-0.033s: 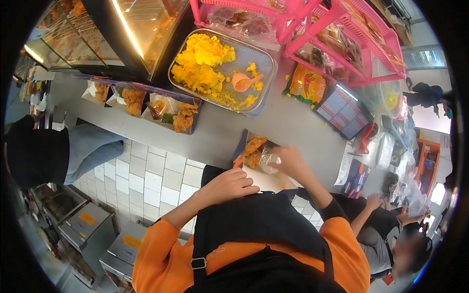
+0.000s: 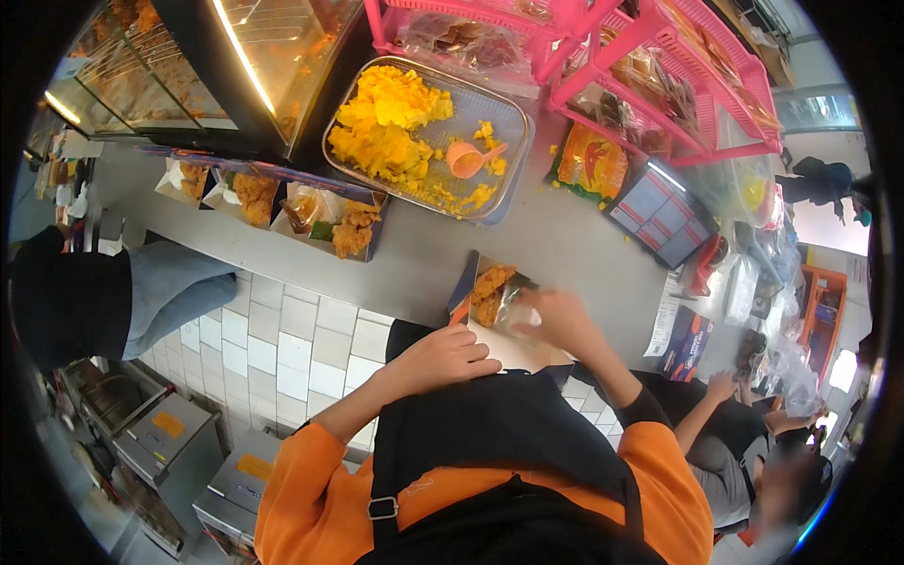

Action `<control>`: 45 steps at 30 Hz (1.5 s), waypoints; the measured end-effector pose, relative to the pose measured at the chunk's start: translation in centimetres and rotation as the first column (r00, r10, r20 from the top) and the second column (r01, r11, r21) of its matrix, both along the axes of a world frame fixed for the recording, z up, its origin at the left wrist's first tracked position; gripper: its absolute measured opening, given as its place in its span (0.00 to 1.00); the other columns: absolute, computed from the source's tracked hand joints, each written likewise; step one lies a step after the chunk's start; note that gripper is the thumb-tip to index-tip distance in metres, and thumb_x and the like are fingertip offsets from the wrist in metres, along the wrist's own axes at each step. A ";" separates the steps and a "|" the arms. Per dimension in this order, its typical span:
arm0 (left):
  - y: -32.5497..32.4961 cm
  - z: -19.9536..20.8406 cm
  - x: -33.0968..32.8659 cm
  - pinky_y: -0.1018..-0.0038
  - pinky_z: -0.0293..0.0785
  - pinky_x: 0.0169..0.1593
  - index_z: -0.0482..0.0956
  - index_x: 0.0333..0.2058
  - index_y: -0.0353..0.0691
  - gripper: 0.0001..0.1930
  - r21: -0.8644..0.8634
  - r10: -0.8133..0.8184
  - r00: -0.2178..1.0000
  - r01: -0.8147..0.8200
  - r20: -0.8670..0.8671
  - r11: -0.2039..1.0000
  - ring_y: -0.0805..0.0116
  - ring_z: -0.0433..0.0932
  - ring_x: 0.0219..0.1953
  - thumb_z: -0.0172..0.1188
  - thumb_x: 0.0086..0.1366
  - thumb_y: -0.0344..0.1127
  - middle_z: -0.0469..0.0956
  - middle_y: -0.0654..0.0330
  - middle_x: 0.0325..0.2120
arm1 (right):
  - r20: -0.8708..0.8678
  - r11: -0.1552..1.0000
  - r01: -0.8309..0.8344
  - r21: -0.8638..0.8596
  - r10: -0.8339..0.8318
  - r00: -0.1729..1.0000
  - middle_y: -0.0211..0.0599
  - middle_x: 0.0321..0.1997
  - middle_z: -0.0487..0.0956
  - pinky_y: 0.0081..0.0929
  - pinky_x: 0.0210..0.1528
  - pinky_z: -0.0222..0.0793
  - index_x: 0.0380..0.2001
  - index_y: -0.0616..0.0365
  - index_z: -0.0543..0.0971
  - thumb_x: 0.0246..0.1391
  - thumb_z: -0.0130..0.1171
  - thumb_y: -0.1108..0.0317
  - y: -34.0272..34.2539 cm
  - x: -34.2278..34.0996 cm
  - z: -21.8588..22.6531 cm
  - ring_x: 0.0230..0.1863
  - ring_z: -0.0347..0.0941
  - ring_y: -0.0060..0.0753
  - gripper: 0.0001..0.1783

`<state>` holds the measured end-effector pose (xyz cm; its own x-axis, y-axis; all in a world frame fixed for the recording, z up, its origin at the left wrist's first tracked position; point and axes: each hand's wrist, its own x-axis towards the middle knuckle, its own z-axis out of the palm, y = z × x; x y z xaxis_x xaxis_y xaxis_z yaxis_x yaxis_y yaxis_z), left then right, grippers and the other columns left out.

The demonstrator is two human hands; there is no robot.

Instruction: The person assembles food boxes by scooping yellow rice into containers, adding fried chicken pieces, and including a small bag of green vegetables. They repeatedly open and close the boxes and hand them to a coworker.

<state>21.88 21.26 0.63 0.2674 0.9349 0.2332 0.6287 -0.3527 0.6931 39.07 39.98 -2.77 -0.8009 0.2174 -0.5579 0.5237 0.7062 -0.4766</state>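
Observation:
An open cardboard takeaway box, its pale lid folded toward me, sits at the counter's near edge. Fried chicken lies in its left part. At the box's near-left edge, by an orange strip, my left hand is closed with curled fingers. My right hand reaches in from the right, slightly smeared by motion. Its fingertips are closed around a clear plastic packet beside the chicken; the contents are mostly hidden.
A metal tray of yellow rice with an orange scoop stands beyond. Filled boxes line the left, beside a lit display case. A tablet and pink baskets stand right. Other people are at both sides.
My right hand has shifted slightly at the packet, and less of the packet shows. My left hand and the box look unmoved.

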 end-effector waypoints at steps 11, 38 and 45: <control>2.6 -0.4 -3.2 0.72 0.70 0.46 0.74 0.46 0.45 0.21 -0.068 -0.156 0.970 0.171 0.187 0.983 0.65 0.74 0.41 0.59 0.50 0.26 0.73 0.61 0.35 | -0.285 0.964 0.211 0.159 -0.160 0.945 0.30 0.41 0.78 0.39 0.53 0.64 0.31 0.52 0.82 0.54 0.55 0.65 7.7 -12.2 0.5 0.50 0.69 0.40 0.08; 8.0 -5.7 -5.9 0.64 0.37 0.68 0.43 0.68 0.40 0.41 -0.696 0.548 -0.464 -0.246 0.696 0.674 0.62 0.46 0.69 0.39 0.68 0.64 0.45 0.56 0.68 | -0.112 0.913 -0.402 -0.069 0.393 0.913 0.40 0.28 0.79 0.35 0.31 0.70 0.35 0.55 0.79 0.55 0.54 0.64 10.4 -20.0 -0.3 0.33 0.77 0.37 0.09; 4.9 -2.6 -2.0 0.47 0.40 0.67 0.69 0.52 0.36 0.31 -0.275 0.501 0.755 -0.420 0.423 0.865 0.52 0.55 0.65 0.65 0.55 0.49 0.66 0.50 0.56 | -0.044 0.791 0.221 -0.571 -0.298 0.954 0.25 0.23 0.73 0.18 0.25 0.60 0.38 0.58 0.80 0.62 0.51 0.58 12.3 -12.5 0.4 0.25 0.65 0.13 0.15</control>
